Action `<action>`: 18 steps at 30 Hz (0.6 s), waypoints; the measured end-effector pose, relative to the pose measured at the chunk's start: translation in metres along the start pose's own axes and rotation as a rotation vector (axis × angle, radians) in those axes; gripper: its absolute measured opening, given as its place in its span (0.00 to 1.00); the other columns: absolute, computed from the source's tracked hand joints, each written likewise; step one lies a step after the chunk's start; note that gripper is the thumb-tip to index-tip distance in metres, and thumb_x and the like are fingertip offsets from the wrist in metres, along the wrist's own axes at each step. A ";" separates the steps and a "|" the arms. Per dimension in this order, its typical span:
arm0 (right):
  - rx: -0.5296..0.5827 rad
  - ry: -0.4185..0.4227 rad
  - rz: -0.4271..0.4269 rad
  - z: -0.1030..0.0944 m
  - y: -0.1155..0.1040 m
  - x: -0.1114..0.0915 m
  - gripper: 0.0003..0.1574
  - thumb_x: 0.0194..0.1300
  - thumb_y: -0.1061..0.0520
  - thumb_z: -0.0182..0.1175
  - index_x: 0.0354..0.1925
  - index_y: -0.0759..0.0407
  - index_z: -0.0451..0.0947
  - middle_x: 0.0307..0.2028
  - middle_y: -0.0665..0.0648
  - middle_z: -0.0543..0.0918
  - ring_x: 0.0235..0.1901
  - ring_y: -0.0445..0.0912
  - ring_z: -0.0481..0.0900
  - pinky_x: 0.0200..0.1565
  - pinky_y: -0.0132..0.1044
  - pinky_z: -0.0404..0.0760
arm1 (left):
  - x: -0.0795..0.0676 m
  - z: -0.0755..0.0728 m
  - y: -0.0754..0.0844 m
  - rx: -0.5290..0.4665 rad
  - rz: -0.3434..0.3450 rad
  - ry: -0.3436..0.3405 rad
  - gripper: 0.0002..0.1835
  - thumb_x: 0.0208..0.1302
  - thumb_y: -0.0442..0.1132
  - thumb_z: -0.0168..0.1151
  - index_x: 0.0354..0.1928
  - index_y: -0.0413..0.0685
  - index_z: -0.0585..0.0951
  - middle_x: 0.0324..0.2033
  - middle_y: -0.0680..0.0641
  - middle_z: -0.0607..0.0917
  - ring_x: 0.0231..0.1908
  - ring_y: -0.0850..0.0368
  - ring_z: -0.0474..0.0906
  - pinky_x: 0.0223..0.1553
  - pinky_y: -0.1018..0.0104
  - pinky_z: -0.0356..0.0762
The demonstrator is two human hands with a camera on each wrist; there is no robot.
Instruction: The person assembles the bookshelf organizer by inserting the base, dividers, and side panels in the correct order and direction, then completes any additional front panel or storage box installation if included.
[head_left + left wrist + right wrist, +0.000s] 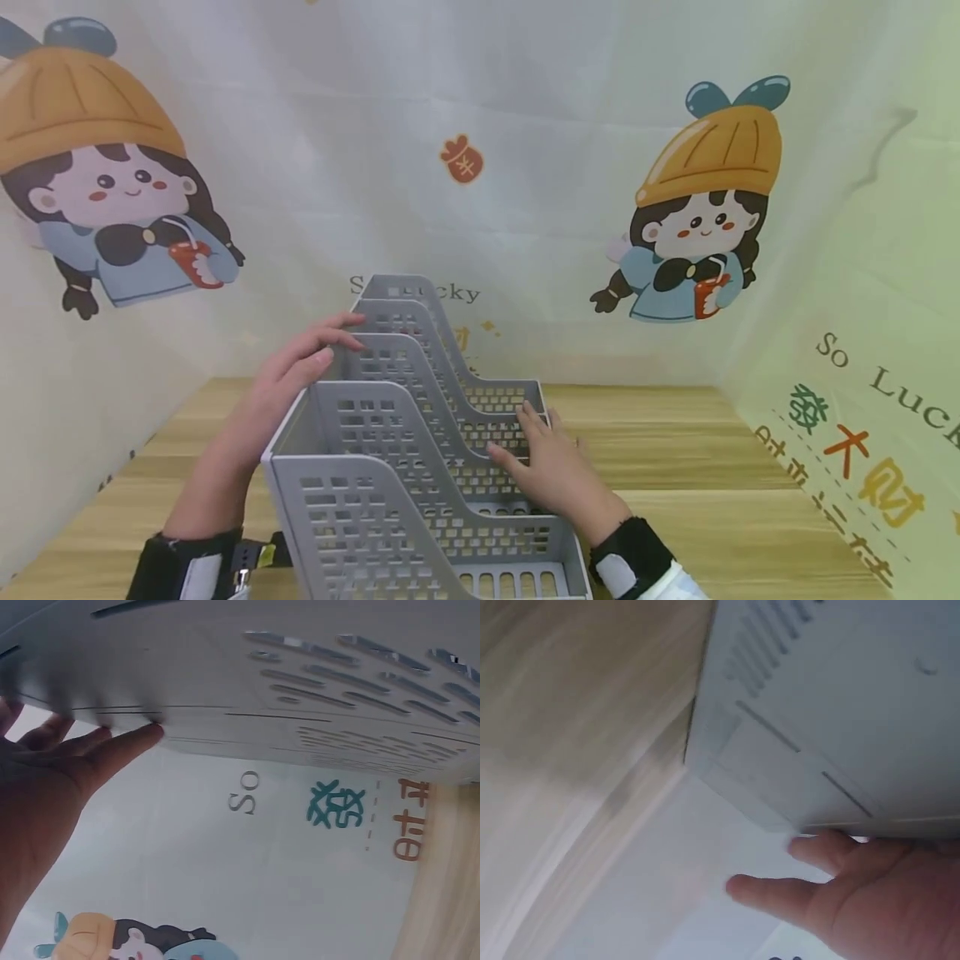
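A grey plastic file holder with several upright slots and perforated dividers stands in front of me, tall at the left and low at the right. My left hand rests on its tall side, fingers stretched over the top edges of the dividers. In the left wrist view those fingertips touch the rim of the slotted grey wall. At the low side, my right hand lies across the rim, thumb and a finger reaching inward. Two fingers extend outside the wall in the right wrist view; the other fingers are partly hidden there.
The file holder stands on a wood-grain tabletop, which stretches out on both sides. A pale cloth backdrop printed with cartoon figures and lettering encloses the back and sides. A black strap hangs by the left wrist.
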State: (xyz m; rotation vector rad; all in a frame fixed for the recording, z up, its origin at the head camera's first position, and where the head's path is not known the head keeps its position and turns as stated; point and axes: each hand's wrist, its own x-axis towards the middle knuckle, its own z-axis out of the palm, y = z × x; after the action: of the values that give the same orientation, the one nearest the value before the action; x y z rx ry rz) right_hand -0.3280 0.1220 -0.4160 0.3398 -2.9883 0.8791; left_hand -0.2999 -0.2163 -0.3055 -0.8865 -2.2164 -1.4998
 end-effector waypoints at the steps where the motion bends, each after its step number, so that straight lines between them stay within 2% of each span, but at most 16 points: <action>1: -0.022 -0.007 -0.002 -0.001 0.000 0.000 0.56 0.76 0.23 0.50 0.84 0.55 0.55 0.86 0.57 0.53 0.86 0.65 0.42 0.75 0.83 0.45 | -0.003 -0.001 0.007 0.017 0.009 0.019 0.14 0.85 0.38 0.46 0.55 0.45 0.82 0.73 0.58 0.76 0.78 0.58 0.62 0.62 0.76 0.75; 3: -0.065 -0.017 -0.003 -0.002 -0.002 -0.001 0.56 0.76 0.22 0.50 0.84 0.55 0.55 0.86 0.57 0.55 0.86 0.65 0.44 0.75 0.83 0.47 | -0.009 -0.002 0.022 0.079 0.062 0.070 0.10 0.83 0.33 0.50 0.53 0.40 0.82 0.66 0.60 0.83 0.73 0.66 0.71 0.63 0.80 0.74; 5: -0.115 -0.013 -0.003 -0.003 -0.005 -0.003 0.56 0.76 0.22 0.48 0.84 0.55 0.57 0.85 0.58 0.57 0.85 0.67 0.46 0.75 0.82 0.48 | -0.016 -0.003 0.039 0.125 0.148 0.091 0.09 0.79 0.26 0.54 0.50 0.38 0.83 0.59 0.59 0.88 0.68 0.68 0.77 0.63 0.82 0.73; 8: -0.209 0.016 -0.004 -0.005 -0.008 -0.008 0.54 0.76 0.22 0.48 0.82 0.56 0.61 0.83 0.61 0.62 0.84 0.70 0.50 0.75 0.82 0.52 | -0.027 -0.003 0.070 0.251 0.290 0.030 0.15 0.72 0.21 0.59 0.50 0.46 0.86 0.53 0.56 0.90 0.60 0.67 0.83 0.62 0.81 0.77; 10: -0.267 0.047 -0.001 -0.005 -0.010 -0.011 0.53 0.75 0.23 0.49 0.80 0.57 0.65 0.81 0.63 0.65 0.83 0.70 0.52 0.75 0.81 0.53 | -0.036 0.000 0.087 0.358 0.342 -0.043 0.19 0.70 0.23 0.63 0.52 0.56 0.86 0.51 0.58 0.91 0.54 0.67 0.85 0.54 0.80 0.80; 11: -0.298 0.062 0.002 -0.006 -0.012 -0.012 0.53 0.75 0.23 0.50 0.79 0.58 0.67 0.80 0.65 0.67 0.82 0.70 0.54 0.75 0.80 0.54 | -0.039 0.003 0.094 0.425 0.353 -0.084 0.19 0.70 0.26 0.66 0.53 0.59 0.86 0.50 0.60 0.90 0.52 0.68 0.85 0.58 0.80 0.79; 12: -0.331 0.072 0.010 -0.006 -0.013 -0.013 0.54 0.75 0.22 0.50 0.78 0.59 0.69 0.78 0.65 0.68 0.82 0.70 0.56 0.75 0.79 0.55 | -0.042 0.006 0.099 0.501 0.344 -0.126 0.19 0.70 0.30 0.69 0.55 0.64 0.85 0.50 0.62 0.89 0.52 0.68 0.86 0.62 0.75 0.80; 14: -0.404 0.095 0.022 -0.008 -0.016 -0.017 0.55 0.74 0.21 0.50 0.75 0.62 0.72 0.75 0.68 0.72 0.80 0.68 0.62 0.75 0.78 0.57 | -0.048 0.013 0.103 0.620 0.272 -0.187 0.19 0.68 0.36 0.73 0.55 0.68 0.84 0.50 0.67 0.88 0.49 0.68 0.86 0.70 0.64 0.77; 15: -0.446 0.106 0.028 -0.009 -0.018 -0.019 0.56 0.73 0.20 0.49 0.73 0.64 0.74 0.73 0.69 0.75 0.78 0.67 0.65 0.75 0.77 0.60 | -0.048 0.017 0.102 0.674 0.239 -0.200 0.19 0.67 0.38 0.75 0.55 0.69 0.84 0.50 0.67 0.87 0.49 0.67 0.86 0.74 0.56 0.74; 16: -0.490 0.119 0.035 -0.010 -0.020 -0.021 0.58 0.73 0.19 0.49 0.70 0.66 0.76 0.70 0.70 0.78 0.75 0.67 0.70 0.75 0.75 0.62 | -0.048 0.020 0.099 0.723 0.217 -0.203 0.20 0.64 0.37 0.77 0.54 0.67 0.85 0.50 0.67 0.87 0.50 0.64 0.86 0.79 0.47 0.67; 17: -0.540 0.136 0.037 -0.011 -0.022 -0.024 0.58 0.72 0.18 0.48 0.62 0.68 0.82 0.63 0.70 0.83 0.69 0.66 0.77 0.72 0.73 0.68 | -0.047 0.021 0.096 0.759 0.195 -0.193 0.20 0.62 0.36 0.79 0.52 0.65 0.85 0.49 0.65 0.88 0.51 0.61 0.87 0.80 0.39 0.61; 18: -0.593 0.152 0.037 -0.012 -0.024 -0.027 0.56 0.71 0.17 0.48 0.51 0.68 0.86 0.54 0.68 0.87 0.60 0.64 0.83 0.68 0.69 0.75 | -0.046 0.022 0.093 0.791 0.174 -0.180 0.21 0.60 0.34 0.80 0.52 0.62 0.86 0.50 0.63 0.89 0.52 0.58 0.86 0.78 0.32 0.61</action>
State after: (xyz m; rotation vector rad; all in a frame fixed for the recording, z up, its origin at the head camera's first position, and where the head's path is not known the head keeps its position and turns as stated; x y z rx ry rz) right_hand -0.2975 0.1138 -0.3948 0.1892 -2.9316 -0.0075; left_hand -0.2029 -0.1865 -0.2743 -0.9127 -2.4595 -0.3866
